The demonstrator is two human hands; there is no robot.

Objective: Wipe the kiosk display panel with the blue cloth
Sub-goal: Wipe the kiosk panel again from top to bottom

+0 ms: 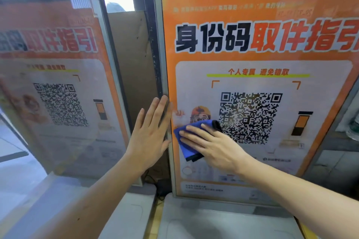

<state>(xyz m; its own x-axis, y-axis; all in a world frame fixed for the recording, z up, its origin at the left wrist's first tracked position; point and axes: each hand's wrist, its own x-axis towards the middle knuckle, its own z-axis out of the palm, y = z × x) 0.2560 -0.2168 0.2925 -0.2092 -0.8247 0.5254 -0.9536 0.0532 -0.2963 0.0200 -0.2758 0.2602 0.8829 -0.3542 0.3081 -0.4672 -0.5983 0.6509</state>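
Near left edge of display panel, right hand: fingers flat, pressing blue cloth against panel, beside QR code.
Left hand: released, fingers straight, resting on panel's left frame.

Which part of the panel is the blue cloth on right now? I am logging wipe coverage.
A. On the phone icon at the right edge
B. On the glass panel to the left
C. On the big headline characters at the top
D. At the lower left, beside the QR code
D: the right hand presses the blue cloth flat on the kiosk display panel, just left of the QR code.
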